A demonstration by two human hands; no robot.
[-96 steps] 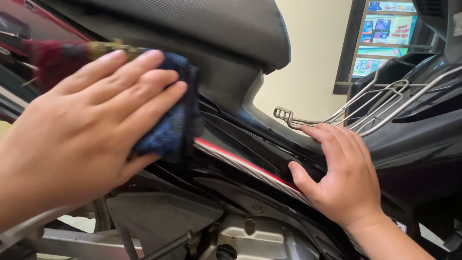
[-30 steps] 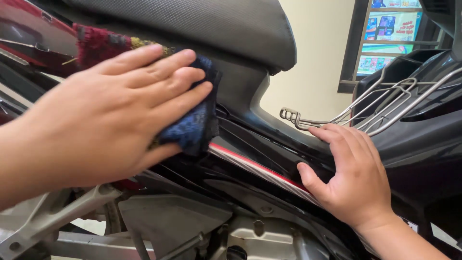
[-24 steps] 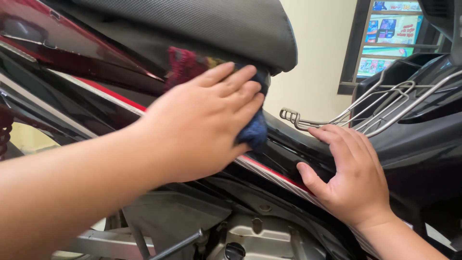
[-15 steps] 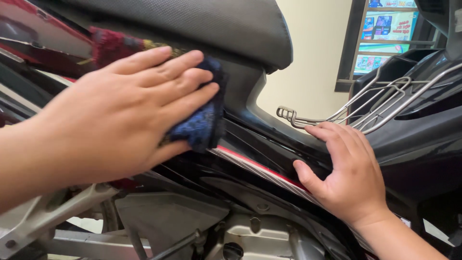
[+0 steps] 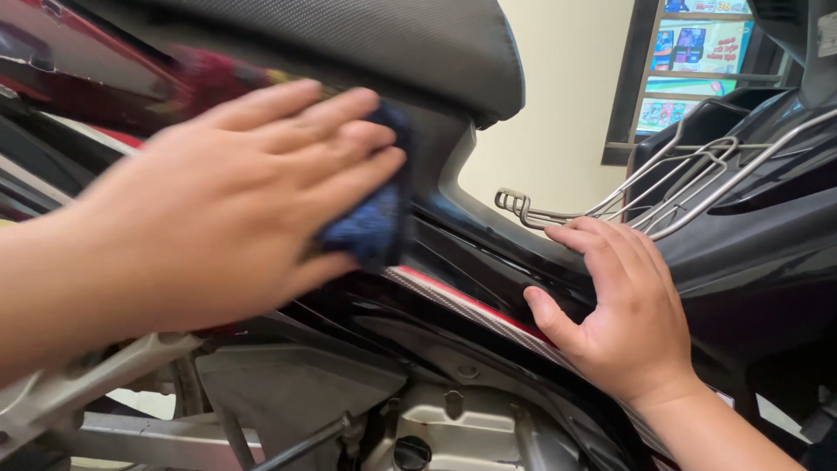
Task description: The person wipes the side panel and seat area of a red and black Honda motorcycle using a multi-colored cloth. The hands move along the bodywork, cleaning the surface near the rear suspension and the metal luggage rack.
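Under the black seat [image 5: 349,44] of a motorbike, the left hand [image 5: 218,209] presses a dark blue cloth [image 5: 370,222] against the black side panel [image 5: 488,262], fingers [image 5: 349,139] flat and spread over it. Right hand [image 5: 623,314] lies open on the panel, holding nothing, just below a wire rack [image 5: 663,187].

Seat [image 5: 366,44] overhang and rack [image 5: 663,187] crowd gap.

Dark blue cloth [image 5: 370,228], textured black seat [image 5: 384,44]
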